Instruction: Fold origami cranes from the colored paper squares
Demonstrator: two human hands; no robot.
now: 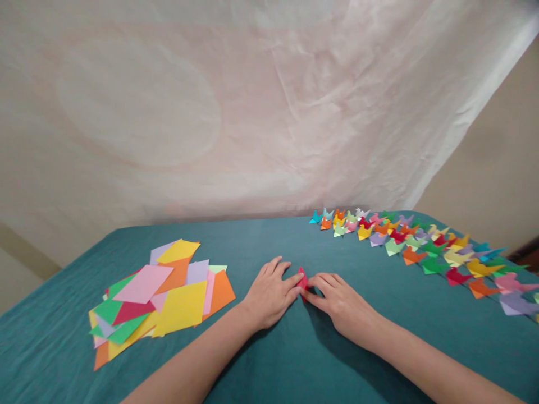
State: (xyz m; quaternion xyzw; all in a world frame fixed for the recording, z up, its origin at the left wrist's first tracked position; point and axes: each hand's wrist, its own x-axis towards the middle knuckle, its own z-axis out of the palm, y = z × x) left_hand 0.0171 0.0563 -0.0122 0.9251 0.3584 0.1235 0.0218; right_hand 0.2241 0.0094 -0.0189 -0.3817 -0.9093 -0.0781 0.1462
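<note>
Head view: small folded red paper (302, 280) is held at the green cloth-covered bench (269, 241).
Left hand (272, 289): clamped on it.
Right hand (342, 306): clamped opposite.
Paper: could be creased askew by uneven pinching.

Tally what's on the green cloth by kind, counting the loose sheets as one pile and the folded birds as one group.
Left hand and right hand: 2
Red paper piece at the fingertips: 1
Pile of coloured sheets: 1
Group of paper birds: 1
Total: 5
</note>
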